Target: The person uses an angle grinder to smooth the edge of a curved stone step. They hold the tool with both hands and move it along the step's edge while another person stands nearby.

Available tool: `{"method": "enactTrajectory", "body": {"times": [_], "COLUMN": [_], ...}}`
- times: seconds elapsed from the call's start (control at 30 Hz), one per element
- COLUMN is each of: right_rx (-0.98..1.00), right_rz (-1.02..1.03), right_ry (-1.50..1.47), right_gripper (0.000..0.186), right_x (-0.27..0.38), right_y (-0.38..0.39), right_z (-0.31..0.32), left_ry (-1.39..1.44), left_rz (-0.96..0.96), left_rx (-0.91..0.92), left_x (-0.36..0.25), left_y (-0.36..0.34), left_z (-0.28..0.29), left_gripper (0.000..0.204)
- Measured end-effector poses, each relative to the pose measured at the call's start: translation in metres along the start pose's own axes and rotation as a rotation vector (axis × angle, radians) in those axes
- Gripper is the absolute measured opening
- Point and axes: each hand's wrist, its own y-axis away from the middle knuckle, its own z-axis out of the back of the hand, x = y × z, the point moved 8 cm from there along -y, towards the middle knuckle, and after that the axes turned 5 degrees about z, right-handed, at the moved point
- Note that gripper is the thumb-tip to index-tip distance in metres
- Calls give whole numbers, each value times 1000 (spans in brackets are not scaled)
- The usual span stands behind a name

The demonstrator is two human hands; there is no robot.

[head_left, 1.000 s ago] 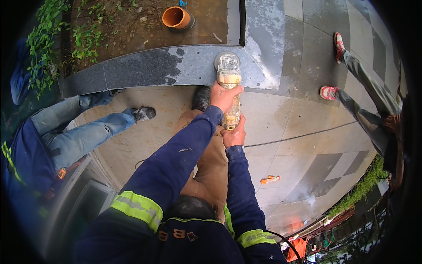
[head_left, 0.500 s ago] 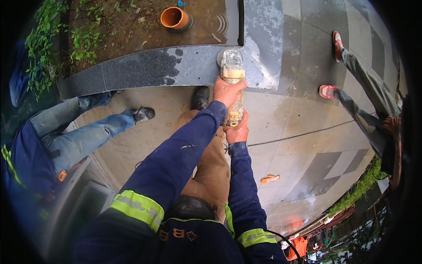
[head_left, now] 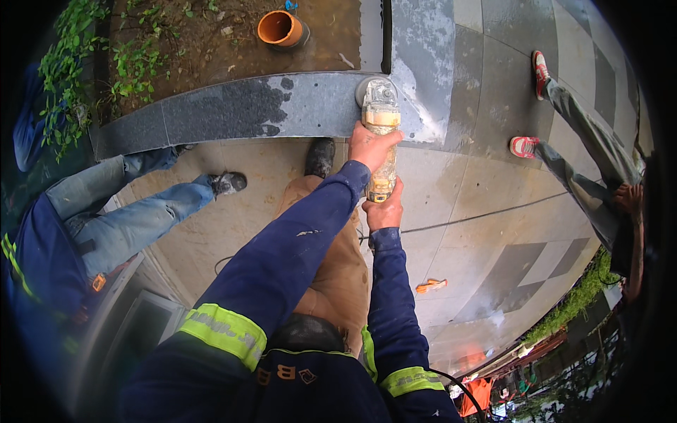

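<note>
An angle grinder (head_left: pixel 383 166), yellow and coated in pale grime, rests its round disc end on the grey stone coping (head_left: pixel 197 113) at the inner corner of the planter. My left hand (head_left: pixel 368 144) is closed around the grinder's upper body. Closer to me, my right hand (head_left: pixel 383 209) grips the rear end of the same tool. A pale streak marks the stone just right of the disc.
Muddy planter (head_left: pixel 176 56) holds plants (head_left: pixel 74 84) and an orange pipe (head_left: pixel 281 28). A person in jeans (head_left: pixel 141 225) is at left, another in red shoes (head_left: pixel 523 146) at right. A cable (head_left: pixel 479 215) and orange glove (head_left: pixel 431 286) lie on the paving (head_left: pixel 451 268).
The grinder and both my hands have shifted gradually to the right along the coping, and slightly toward the far side. Both hands keep their grip on the tool.
</note>
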Motion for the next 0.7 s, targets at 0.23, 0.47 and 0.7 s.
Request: {"method": "enactTrajectory", "body": {"times": [0.23,0.47,0.7], "right_rx": [23,10,-10], "right_rz": [-12,24,-6], "right_ry": [26,-15,29], "right_gripper": [87,86,84], "right_x": [-1,-1,-12], "right_y": [14,-1,15], "right_z": [1,0,6], "left_ry": [-18,-40,-40], "left_rz": [21,32,33], "left_rx": [-12,-4,-29], "left_x": [8,-17,14], "left_y": [9,13,15], "left_z": [6,-1,-5], "left_gripper": [65,66,62]}}
